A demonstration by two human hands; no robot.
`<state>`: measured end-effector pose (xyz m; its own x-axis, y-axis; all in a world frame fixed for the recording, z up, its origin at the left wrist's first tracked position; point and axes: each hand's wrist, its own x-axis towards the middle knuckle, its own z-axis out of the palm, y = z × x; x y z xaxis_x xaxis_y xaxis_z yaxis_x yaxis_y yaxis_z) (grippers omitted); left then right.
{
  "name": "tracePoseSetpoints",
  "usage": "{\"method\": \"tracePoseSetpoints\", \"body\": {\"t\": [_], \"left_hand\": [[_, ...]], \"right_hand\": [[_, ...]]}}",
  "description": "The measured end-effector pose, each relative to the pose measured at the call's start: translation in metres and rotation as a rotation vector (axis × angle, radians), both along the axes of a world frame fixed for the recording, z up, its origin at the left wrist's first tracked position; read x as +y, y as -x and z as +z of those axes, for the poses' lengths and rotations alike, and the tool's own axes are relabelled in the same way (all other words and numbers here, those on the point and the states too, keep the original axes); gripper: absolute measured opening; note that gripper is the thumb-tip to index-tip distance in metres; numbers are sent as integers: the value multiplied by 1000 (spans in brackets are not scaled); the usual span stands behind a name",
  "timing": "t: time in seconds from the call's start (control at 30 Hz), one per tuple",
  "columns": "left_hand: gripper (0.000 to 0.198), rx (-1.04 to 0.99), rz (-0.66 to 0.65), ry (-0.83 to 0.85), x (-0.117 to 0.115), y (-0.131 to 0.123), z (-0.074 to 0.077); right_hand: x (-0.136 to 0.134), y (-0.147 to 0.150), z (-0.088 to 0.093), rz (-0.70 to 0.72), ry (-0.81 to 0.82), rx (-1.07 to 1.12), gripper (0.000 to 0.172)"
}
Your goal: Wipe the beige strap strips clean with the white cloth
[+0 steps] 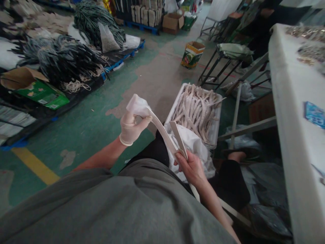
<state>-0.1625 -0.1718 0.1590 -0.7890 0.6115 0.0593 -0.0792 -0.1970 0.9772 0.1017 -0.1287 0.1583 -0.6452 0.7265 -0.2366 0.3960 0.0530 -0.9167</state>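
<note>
My left hand (130, 128), in a thin whitish glove, pinches a thin white cloth (137, 104) at one end of a pale strap (162, 127). The strap curves down to the right, where my bare right hand (190, 166) is closed around it. A flat, stiff-looking pale end (177, 135) sticks up from the right-hand grip; whether it belongs to the same strap I cannot tell. Just beyond my right hand, a white plastic tub (217, 127) holds many similar pale straps (195, 108). A white plastic bag or sheet (193, 140) lies over my lap and the tub's near side.
At right runs a white-covered table (281, 101) bearing metal pieces (312, 52) and a blue packet (315, 114). Ahead stand a stool (233, 50) and a yellow-green carton (193, 55). Bundled dark cords (61, 57) and a green box (38, 91) sit on pallets at left.
</note>
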Motion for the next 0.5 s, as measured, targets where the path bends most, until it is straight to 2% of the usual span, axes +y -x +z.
{"method": "tracePoseSetpoints", "body": {"t": [0.07,0.13,0.2,0.27,0.33,0.4,0.5], "left_hand": [[68,27,11,-3,-2,1,3],[65,-43,-77,29,-1,-6,-5],[57,-240,-231,83,2,-18,-20],[46,-528,-379,156,2,-34,-39],[34,-774,-460,243,-1,-52,-56],[30,-899,-522,302,-6,-72,-67],[37,-941,-649,310,-9,-97,-72]], "right_hand": [[-2,0,-3,-2,3,17,37],[-1,-7,-8,-21,12,-4,40],[2,-21,-13,-34,4,-60,42],[4,-36,-15,-26,-47,-137,44],[6,-45,-14,-2,-131,-207,47],[8,-44,-12,25,-203,-253,47],[9,-27,-13,22,-200,-309,43]]}}
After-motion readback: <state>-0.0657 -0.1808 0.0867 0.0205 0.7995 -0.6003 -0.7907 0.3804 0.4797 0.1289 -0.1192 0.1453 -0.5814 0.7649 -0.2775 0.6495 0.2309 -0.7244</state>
